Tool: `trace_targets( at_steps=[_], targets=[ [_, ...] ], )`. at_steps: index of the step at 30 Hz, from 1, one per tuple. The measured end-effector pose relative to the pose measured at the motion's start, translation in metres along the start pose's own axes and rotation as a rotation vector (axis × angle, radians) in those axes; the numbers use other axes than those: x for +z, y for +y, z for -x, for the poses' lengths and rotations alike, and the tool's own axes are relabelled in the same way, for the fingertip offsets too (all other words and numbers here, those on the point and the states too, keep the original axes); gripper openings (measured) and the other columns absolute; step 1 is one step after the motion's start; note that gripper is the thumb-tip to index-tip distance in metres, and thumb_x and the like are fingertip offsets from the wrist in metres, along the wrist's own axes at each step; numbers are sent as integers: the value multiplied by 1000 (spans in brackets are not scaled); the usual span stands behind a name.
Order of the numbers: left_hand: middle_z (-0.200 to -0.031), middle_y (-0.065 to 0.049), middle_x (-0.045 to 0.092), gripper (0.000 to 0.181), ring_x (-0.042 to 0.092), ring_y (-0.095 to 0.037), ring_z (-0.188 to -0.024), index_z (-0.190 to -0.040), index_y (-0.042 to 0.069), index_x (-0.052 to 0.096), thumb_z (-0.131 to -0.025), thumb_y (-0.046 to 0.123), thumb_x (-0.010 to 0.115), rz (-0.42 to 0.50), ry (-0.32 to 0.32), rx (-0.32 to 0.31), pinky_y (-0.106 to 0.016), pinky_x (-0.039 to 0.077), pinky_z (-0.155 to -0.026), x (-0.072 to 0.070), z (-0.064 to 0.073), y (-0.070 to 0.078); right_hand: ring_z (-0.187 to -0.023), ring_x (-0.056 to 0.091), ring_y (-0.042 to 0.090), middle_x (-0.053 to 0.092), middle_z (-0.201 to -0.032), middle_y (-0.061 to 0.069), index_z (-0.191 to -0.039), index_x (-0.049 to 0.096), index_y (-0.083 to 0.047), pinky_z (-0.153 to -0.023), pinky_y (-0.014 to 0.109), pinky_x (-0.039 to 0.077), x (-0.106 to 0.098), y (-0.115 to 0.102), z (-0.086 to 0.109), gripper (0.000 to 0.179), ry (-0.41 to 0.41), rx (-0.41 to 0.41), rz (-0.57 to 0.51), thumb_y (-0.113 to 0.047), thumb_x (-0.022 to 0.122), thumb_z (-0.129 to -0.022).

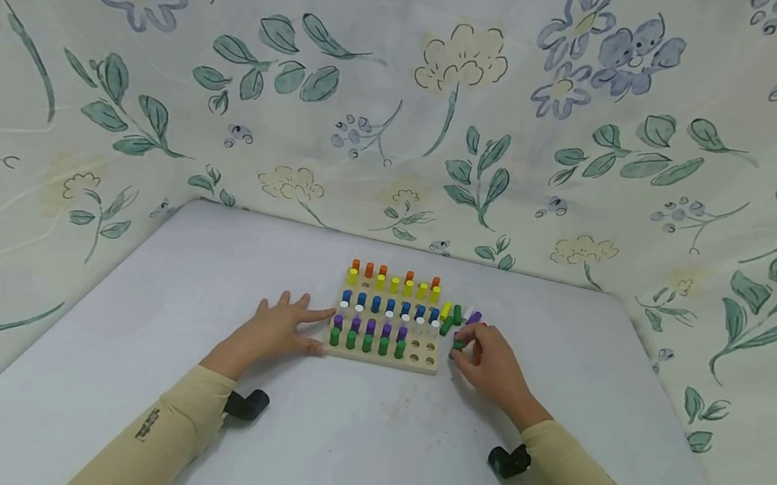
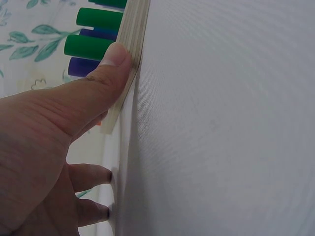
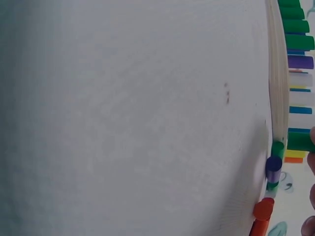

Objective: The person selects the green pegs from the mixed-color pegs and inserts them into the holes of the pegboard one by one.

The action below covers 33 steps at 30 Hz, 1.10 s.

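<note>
A wooden pegboard [image 1: 379,358] holds rows of orange, yellow, blue, white, purple and green pegs. Bare holes show at its front right corner. My left hand [image 1: 277,331] lies at the board's left side with fingers spread. Its thumb [image 2: 117,56] touches the edge by the green pegs [image 2: 91,46], and two other fingertips rest on the table. Just right of the board, my right hand [image 1: 490,361] pinches a green peg [image 3: 299,141] between thumb and fingers. Only the fingertips of that hand show in the right wrist view.
Loose pegs lie along the board's right side, among them a yellow peg [image 1: 446,310], a purple peg [image 1: 475,317] and a red-orange peg [image 3: 261,219]. The white table [image 1: 367,446] meets a floral cloth [image 1: 369,153] at the back and sides.
</note>
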State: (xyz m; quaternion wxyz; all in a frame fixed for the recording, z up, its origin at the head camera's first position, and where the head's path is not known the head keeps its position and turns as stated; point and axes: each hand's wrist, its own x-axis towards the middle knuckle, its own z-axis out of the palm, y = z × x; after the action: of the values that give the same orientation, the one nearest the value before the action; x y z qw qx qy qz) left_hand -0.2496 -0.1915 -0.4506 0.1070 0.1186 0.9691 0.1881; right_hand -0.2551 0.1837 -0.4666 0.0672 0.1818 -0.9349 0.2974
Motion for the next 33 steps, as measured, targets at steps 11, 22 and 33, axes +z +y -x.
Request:
trace_targets(
  at_steps=[11, 22, 33],
  targets=[
    [-160, -32, 26, 76, 10, -61, -147, -153, 23, 48, -88, 53, 74, 12, -3, -8, -77, 3, -114, -3, 3, 4, -86, 50, 17, 58, -97, 1, -111, 63, -12, -70, 28, 47, 2, -2, -1, 27, 6, -30, -20, -15, 79, -89],
    [-160, -32, 26, 77, 10, -61, -146, -153, 23, 48, -87, 55, 74, -2, -2, -4, -77, 4, -114, 0, 1, 1, -86, 50, 16, 57, -96, -1, -111, 62, -13, -72, 28, 49, 4, -4, 0, 27, 5, -57, -37, -15, 79, -89],
    [-161, -31, 25, 77, 9, -60, -147, -154, 24, 47, -87, 54, 74, 8, -8, -16, -76, 2, -114, -1, 1, 2, -87, 51, 15, 61, -98, 1, -111, 63, -13, -72, 30, 48, 7, -7, -2, 27, -6, -66, -32, -15, 79, -90]
  ],
)
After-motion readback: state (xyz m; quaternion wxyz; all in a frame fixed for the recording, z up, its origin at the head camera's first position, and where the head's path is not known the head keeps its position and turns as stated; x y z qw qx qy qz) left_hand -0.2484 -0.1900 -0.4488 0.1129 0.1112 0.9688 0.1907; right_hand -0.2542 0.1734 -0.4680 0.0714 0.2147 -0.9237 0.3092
